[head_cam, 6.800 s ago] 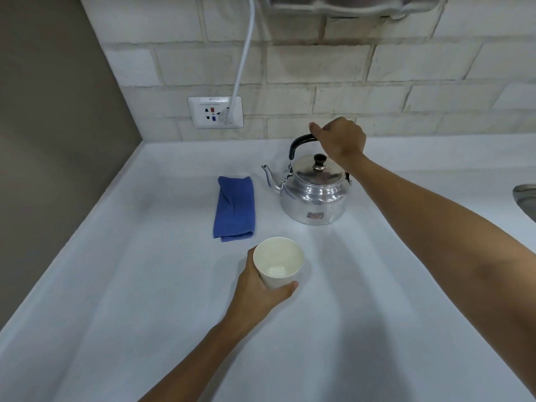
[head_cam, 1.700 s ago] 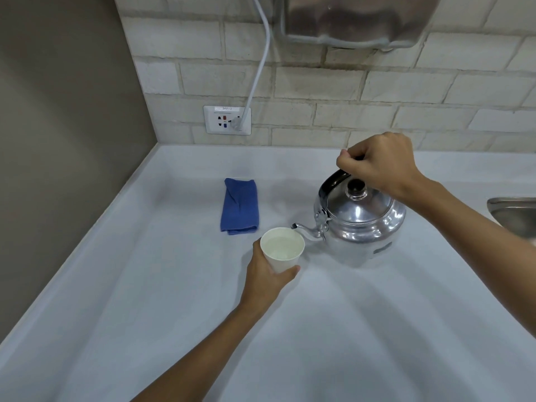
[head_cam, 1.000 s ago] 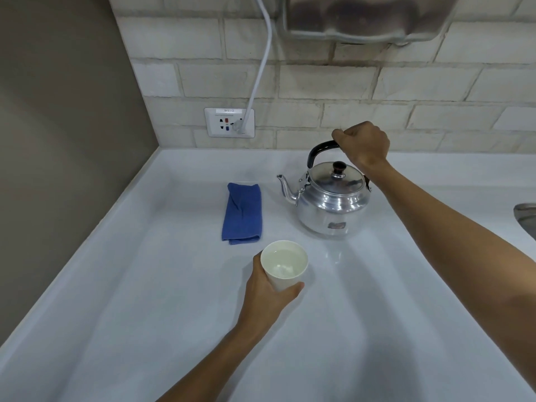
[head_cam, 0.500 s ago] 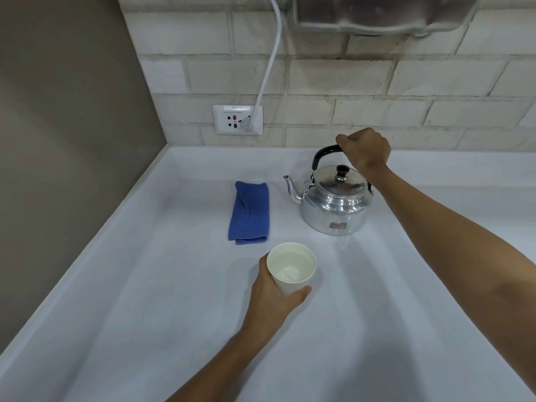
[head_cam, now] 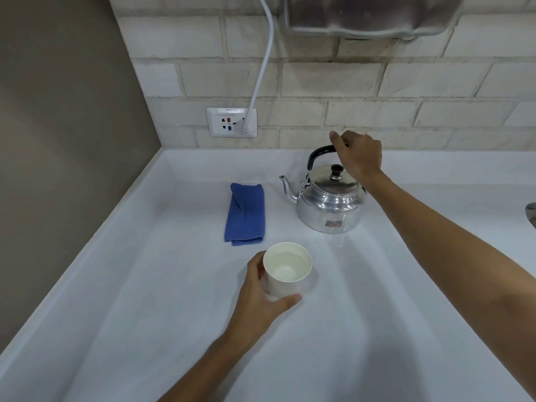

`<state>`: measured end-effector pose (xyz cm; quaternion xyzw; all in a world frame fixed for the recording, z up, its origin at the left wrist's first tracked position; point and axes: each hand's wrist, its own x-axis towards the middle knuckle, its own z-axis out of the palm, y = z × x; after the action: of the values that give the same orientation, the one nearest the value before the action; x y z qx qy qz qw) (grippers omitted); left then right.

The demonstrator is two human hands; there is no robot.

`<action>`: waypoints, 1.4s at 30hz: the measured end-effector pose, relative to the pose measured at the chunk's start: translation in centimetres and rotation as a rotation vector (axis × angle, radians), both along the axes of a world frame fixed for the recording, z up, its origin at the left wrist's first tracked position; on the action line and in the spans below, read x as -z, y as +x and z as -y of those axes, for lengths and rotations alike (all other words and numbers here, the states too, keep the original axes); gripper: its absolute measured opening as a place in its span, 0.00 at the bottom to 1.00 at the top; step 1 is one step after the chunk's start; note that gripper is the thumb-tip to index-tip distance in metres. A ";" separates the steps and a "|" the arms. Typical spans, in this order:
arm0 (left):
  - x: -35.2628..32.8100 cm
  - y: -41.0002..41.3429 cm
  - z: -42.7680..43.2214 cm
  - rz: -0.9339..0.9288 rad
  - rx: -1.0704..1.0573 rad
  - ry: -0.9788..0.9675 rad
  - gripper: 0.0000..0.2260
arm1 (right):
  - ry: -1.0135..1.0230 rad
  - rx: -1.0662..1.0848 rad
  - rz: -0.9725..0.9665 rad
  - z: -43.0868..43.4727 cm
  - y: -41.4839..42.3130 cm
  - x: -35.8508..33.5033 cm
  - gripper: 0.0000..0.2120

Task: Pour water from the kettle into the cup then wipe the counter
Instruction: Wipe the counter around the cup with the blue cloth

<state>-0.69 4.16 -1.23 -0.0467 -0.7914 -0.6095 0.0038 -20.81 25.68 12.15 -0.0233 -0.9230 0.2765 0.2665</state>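
Note:
A shiny metal kettle (head_cam: 329, 206) with a black handle stands upright on the white counter (head_cam: 145, 300), spout pointing left. My right hand (head_cam: 358, 156) rests on the handle's top, thumb lifted, fingers still curled over it. A white paper cup (head_cam: 285, 271) holding water stands nearer to me, and my left hand (head_cam: 261, 297) is wrapped around its side. A folded blue cloth (head_cam: 246, 213) lies flat to the left of the kettle, beyond the cup. A few water drops (head_cam: 338, 242) sit on the counter in front of the kettle.
A brick wall runs behind the counter, with a wall socket (head_cam: 231, 122) and a white cable (head_cam: 262, 62) plugged into it. A metal appliance (head_cam: 368, 14) hangs above. A brown wall (head_cam: 58, 140) bounds the left. A sink edge (head_cam: 530, 213) shows at far right.
The kettle, tilted over the cup 1.7 s ago, was carried back and now stands upright by the wall. The cup now holds water. My right thumb has lifted off the handle.

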 end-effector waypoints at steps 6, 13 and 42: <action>-0.4 1.8 7.0 -0.109 -0.076 -0.192 0.33 | 0.011 -0.038 -0.110 0.7 8.4 4.5 0.27; -2.3 -4.0 9.0 -0.288 -0.226 -0.281 0.13 | 0.245 -0.103 0.489 2.0 17.8 15.5 0.31; 1.2 -12.2 8.7 -0.467 0.657 -0.933 0.21 | 0.362 -0.071 0.478 2.6 18.3 16.2 0.34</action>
<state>-12.86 -4.58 -2.39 -0.4169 -0.8972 -0.1423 -0.0317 -2.52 23.07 -4.08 -0.0075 -0.9941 0.1031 0.0315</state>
